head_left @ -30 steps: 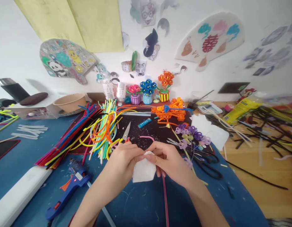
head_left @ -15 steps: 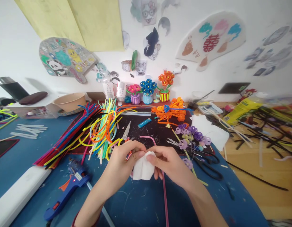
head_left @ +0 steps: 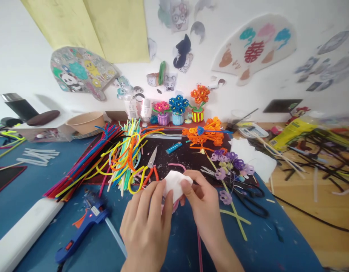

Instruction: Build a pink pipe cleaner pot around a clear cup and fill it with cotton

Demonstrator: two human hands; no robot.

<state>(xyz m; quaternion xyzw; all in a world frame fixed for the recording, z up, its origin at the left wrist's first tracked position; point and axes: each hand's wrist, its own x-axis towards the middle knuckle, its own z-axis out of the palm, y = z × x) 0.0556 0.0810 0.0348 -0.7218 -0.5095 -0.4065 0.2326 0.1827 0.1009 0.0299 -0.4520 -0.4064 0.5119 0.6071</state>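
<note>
Between my two hands is a small piece of white paper or tissue [head_left: 174,184], bent around something mostly hidden. My right hand [head_left: 204,202] pinches its right side between thumb and fingers. My left hand [head_left: 147,223] has its back to the camera, with the fingertips closed on the paper's left edge. A bit of pink shows under the paper, and a pink pipe cleaner [head_left: 199,249] runs down from beneath my right hand. Just beyond the hands lie scissors [head_left: 151,160] with yellow and orange handles.
Bundled pipe cleaners [head_left: 86,162] lie to the left, above a blue glue gun [head_left: 83,230]. A blue lighter [head_left: 173,147] rests on the dark mat. Orange flowers [head_left: 209,132], purple flowers [head_left: 232,160] and black-handled scissors [head_left: 252,198] are at right. Small potted flowers [head_left: 178,109] stand behind.
My left hand has turned over so its back faces the camera. The white paper has moved slightly up and tilted, and the scissor handles are now uncovered.
</note>
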